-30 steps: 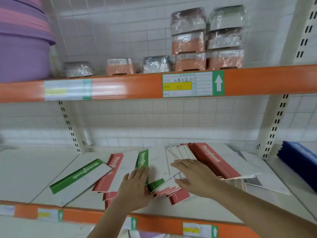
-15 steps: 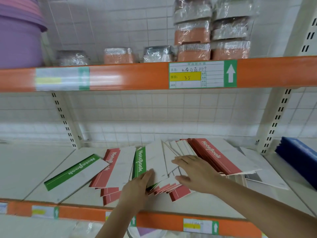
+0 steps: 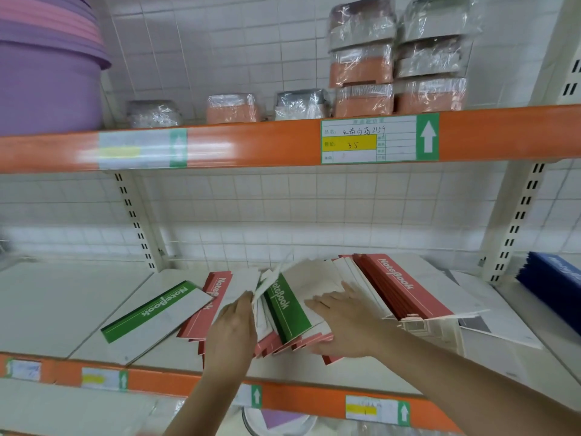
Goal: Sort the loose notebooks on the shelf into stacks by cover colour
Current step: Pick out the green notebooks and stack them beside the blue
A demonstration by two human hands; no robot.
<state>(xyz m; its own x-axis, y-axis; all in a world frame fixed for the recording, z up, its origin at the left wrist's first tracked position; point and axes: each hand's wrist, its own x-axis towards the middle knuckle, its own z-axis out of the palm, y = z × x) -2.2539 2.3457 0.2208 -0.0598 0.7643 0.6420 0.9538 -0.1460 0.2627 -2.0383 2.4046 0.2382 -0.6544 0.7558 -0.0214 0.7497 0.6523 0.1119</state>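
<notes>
Both hands have shifted: the left hand (image 3: 234, 328) now lifts white covers at the pile's middle, fingers curled under them. Right hand (image 3: 344, 322) lies flat, fingers straight, on the green notebook (image 3: 287, 309). Red notebooks (image 3: 405, 287) are stacked right; another green one (image 3: 157, 313) lies left on the shelf (image 3: 63, 309).

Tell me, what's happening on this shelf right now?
A person is sorting notebooks by cover colour. The left hand lifts pale covers off the middle pile, while the right hand lies flat on a green notebook there. Another green one lies apart to the left, and a red stack sits to the right.
</notes>
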